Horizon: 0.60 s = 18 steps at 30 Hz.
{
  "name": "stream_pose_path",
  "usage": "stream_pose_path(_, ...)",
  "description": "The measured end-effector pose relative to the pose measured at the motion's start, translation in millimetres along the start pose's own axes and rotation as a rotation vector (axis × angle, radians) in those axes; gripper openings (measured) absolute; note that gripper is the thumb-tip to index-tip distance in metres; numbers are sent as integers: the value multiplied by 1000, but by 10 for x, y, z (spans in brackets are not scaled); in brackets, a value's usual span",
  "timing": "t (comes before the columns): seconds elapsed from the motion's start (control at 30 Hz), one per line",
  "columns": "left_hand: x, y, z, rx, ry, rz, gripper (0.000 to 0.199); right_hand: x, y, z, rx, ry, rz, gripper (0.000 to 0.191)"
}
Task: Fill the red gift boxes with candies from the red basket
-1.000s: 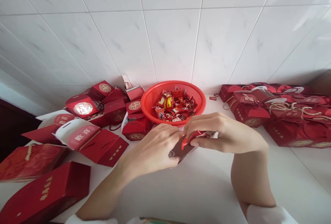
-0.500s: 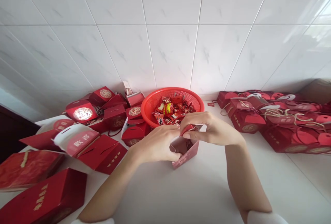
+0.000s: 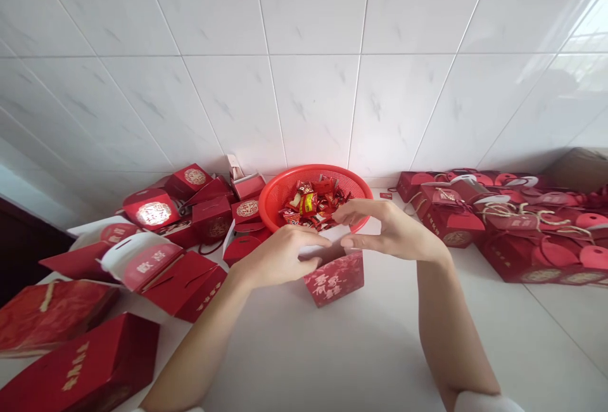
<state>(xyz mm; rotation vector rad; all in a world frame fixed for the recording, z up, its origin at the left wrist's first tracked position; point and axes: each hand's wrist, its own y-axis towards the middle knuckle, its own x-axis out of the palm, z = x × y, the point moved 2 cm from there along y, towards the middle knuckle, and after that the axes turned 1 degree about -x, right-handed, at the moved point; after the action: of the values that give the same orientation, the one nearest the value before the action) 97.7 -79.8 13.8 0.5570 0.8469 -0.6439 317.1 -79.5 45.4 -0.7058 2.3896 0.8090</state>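
From my head camera, my left hand (image 3: 280, 257) and my right hand (image 3: 394, 231) are apart, open and curved, with the fingertips at the open top of a red gift box (image 3: 335, 279). The box stands upright on the white surface (image 3: 332, 355), toward the back edge. Neither hand is clamped on it, though I can't tell whether my fingertips actually touch its top edges. I'd judge it thin printed card: very light, stiff along its folds, and easily dented if pinched mid-panel (the corners or base edges look like the safer hold). Just behind it, a red mesh basket (image 3: 285, 193) holds wrapped sweets (image 3: 308, 206). Toward the left edge lie more red card boxes (image 3: 183, 282), some flattened or partly folded. Toward the right edge, red boxes with twine handles (image 3: 522, 228) are heaped. White marbled wall tiles (image 3: 308, 82) rise from the back edge.
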Motion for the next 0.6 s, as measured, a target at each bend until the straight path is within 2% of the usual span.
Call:
stream_pose_path(0.1, -140, -31, -64, 41, -82, 195, 31, -33, -18, 54, 25, -14, 13, 70)
stream_pose_path(0.17, -232, -37, -77, 37, -143, 297, 27, -22, -4, 89, 37, -5, 8, 82)
stream_pose_path(0.23, -301, -22, -70, 13, -215, 357, 22, -2, 28, 116, 52, 21, 15, 73)
stream_pose_path(0.3, -335, 6, -58, -20, -284, 390, 20, 16, 63, 131, 60, 86, 26, 49)
stream_pose_path(0.37, -340, 34, -54, -29, -356, 437, 26, 22, 89, 142, 63, 201, 55, 35)
stream_pose_path(0.47, -297, 62, -77, -23, -481, 501, 44, 13, 105, 168, 93, 365, 150, 33)
stream_pose_path(0.6, -196, 98, -126, -95, -620, 470, 70, 11, 111, 201, 115, 440, 256, 34)
